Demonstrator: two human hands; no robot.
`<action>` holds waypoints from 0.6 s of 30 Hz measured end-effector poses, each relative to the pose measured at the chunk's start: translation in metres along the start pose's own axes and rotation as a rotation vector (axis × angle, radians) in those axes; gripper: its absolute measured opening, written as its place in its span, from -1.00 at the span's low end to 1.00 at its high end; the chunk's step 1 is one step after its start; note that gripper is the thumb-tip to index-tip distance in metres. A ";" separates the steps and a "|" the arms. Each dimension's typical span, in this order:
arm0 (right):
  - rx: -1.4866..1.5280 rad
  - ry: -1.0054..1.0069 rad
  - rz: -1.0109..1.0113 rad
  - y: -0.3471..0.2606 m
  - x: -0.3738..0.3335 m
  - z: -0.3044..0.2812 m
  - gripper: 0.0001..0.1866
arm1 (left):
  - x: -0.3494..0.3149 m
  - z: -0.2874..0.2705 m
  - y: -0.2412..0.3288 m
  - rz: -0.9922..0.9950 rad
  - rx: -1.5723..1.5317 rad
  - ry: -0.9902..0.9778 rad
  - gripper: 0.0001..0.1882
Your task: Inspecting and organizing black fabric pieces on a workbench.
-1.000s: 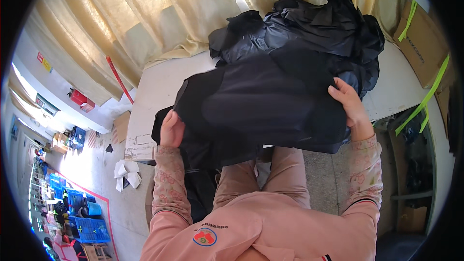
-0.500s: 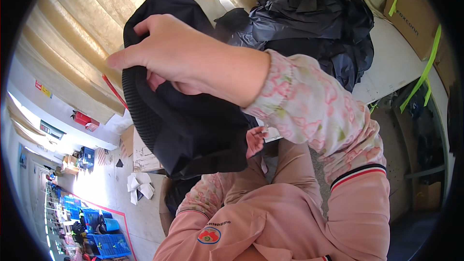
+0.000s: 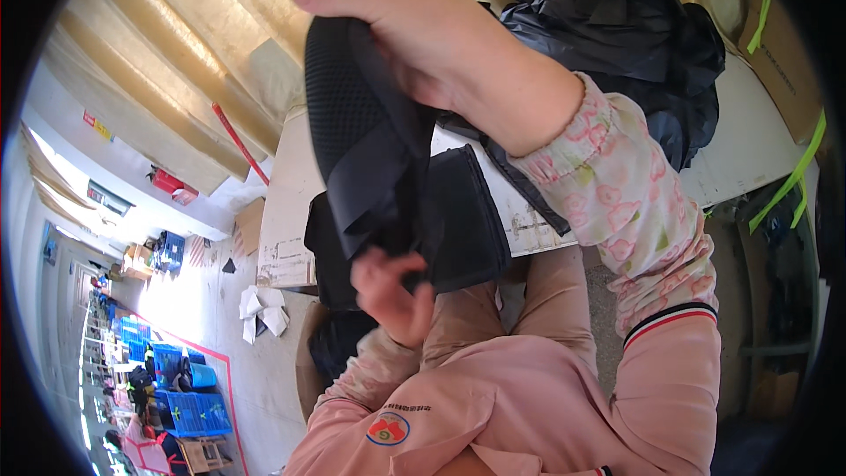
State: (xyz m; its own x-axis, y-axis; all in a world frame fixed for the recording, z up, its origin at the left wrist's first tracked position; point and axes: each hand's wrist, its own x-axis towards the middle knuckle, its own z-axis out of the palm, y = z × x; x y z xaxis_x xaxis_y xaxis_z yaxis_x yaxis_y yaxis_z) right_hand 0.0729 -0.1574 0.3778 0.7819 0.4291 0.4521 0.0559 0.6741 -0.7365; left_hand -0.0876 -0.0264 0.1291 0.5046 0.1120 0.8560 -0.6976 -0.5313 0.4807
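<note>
I saw two hands, apart: the right hand clamped one black mesh-sided piece, raised above the white table. Below it was the left hand, blurred; its grip I could not tell. Black material, uncountable, lay by the near edge; one black plastic heap occupied the far side.

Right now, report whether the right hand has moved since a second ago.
Yes: the right hand has moved left and up, now overlapping the curtain in view.
</note>
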 end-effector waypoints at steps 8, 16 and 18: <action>0.018 0.103 -0.070 0.015 -0.004 0.002 -0.20 | 0.046 0.016 -0.045 -0.344 0.134 -0.443 -0.83; 0.099 0.116 -0.107 0.003 0.008 -0.028 -0.29 | -0.056 0.007 -0.081 -0.571 -0.007 -0.652 -0.93; 0.154 0.053 -0.142 -0.008 0.016 -0.034 -0.31 | -0.068 -0.002 -0.084 -0.997 -0.171 -0.840 -0.93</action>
State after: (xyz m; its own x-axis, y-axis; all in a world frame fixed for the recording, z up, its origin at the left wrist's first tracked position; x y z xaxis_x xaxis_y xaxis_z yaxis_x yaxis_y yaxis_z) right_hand 0.1058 -0.1761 0.3740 0.8046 0.2939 0.5160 0.0757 0.8111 -0.5800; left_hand -0.0648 0.0124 0.0312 0.9544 -0.1941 -0.2269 0.1326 -0.4052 0.9045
